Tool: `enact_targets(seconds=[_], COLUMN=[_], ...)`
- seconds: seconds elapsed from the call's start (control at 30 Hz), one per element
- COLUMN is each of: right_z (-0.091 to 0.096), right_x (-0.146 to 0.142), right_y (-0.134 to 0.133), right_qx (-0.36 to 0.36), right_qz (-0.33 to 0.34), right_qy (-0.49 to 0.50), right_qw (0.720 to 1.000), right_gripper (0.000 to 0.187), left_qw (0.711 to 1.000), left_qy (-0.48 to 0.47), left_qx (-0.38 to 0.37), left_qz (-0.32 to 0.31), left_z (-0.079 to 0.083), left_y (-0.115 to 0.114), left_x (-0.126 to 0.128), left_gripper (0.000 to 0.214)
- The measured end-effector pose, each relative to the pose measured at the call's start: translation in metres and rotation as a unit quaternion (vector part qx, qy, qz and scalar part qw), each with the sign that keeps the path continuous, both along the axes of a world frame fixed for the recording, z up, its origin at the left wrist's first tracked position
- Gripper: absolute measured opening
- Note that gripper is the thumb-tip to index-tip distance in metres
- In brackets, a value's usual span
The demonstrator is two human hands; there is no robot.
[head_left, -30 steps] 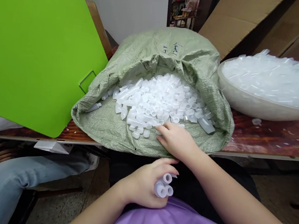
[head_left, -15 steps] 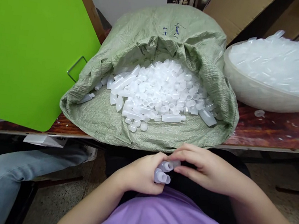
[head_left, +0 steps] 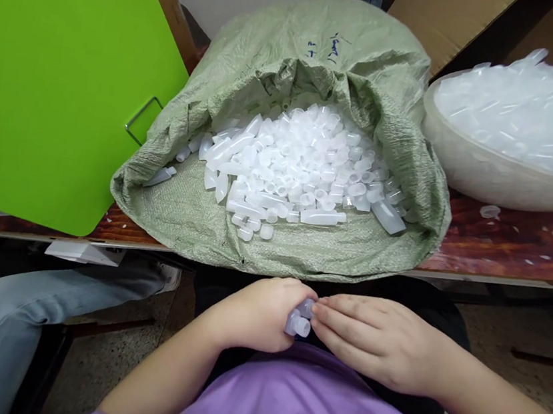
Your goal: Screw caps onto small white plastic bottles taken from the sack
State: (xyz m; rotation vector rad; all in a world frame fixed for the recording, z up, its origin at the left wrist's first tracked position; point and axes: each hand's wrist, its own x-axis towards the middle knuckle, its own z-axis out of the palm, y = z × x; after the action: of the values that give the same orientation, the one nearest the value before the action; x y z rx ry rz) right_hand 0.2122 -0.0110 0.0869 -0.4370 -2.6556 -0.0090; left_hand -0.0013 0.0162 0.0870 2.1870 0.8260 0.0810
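Head view: we find the left hand (head_left: pixel 258 312) clenched around a bundle of small translucent white plastic tubes (head_left: pixel 299 318), held at the lap just below the edge of the counter (head_left: pixel 514 243). The right hand (head_left: pixel 371 339) pinches the bundle's end with its fingertips. A green woven sack (head_left: pixel 325 58) full of similar pieces lies open on the counter, with a pale plastic bowl (head_left: pixel 486 176) beside it. We judge that a firm left grip and squarely aligned ends are advisable.

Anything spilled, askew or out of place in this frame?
One loose white cap lies alone on the wooden table, beside the heaped bowl rather than in it. A few caps sit apart from the pile on the folded-out lip of the green sack. Nothing looks damaged.
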Motion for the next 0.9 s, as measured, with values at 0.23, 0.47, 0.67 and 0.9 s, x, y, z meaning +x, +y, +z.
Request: enact_targets(seconds=[0.23,0.47,0.67,0.9], right_z=[0.006,-0.005,-0.006,-0.016], right_x=[0.003,-0.011,-0.012,-0.012], right_y=[-0.001,-0.007,-0.006,0.02], right_qx=[-0.049,-0.294,-0.178,-0.029], right_qz=[-0.01,-0.253,-0.235,-0.237], right_qy=[0.012,-0.022,0.112,0.18], right_qw=[0.999,0.921,0.949,0.954], right_gripper=[0.027,0.046,0.032,0.019], left_qw=[0.996,0.995,0.989,0.933], left_qy=[0.036,0.063,0.037,0.047], left_qx=[-0.018,0.022,0.142,0.354], left_qz=[-0.08,-0.07,0.002,0.038], left_z=[0.014,0.015,0.028,0.019], left_y=[0.008,0.003,0.0,0.019], left_x=[0.002,0.005,-0.001,0.0], left_gripper=[0.037,0.059,0.059,0.064])
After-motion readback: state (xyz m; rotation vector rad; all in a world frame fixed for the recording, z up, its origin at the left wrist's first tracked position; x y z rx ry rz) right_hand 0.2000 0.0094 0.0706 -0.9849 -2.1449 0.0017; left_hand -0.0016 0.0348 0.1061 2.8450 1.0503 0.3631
